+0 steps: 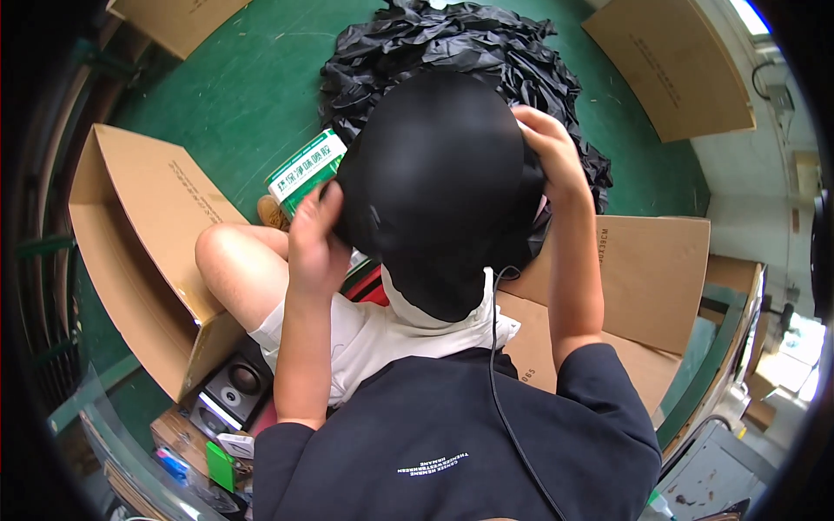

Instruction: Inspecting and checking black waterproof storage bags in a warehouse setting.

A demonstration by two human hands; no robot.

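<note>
A large, smooth black rounded piece of fabric [443, 130] bulges up in front of me, between both hands. Around its right edge curl the fingers of my right hand [556, 156], their tips hidden behind it. My left hand [317, 239] closes at its left edge, slightly blurred, with the thumb beside the black cloth. Off-white cloth [408, 304] shows below the dark piece, over my lap. Beyond my hands lies a crumpled heap of black fabric [373, 65] on the green floor. Close to my left hand stands a green and white printed carton [304, 174].
An open cardboard box [161, 217] stands at my left, and opened cardboard [638, 278] lies to the right. Another carton [669, 65] sits at the far right. A black speaker-like device [230, 395] rests at the lower left. A black cord [504, 408] runs down over my shirt.
</note>
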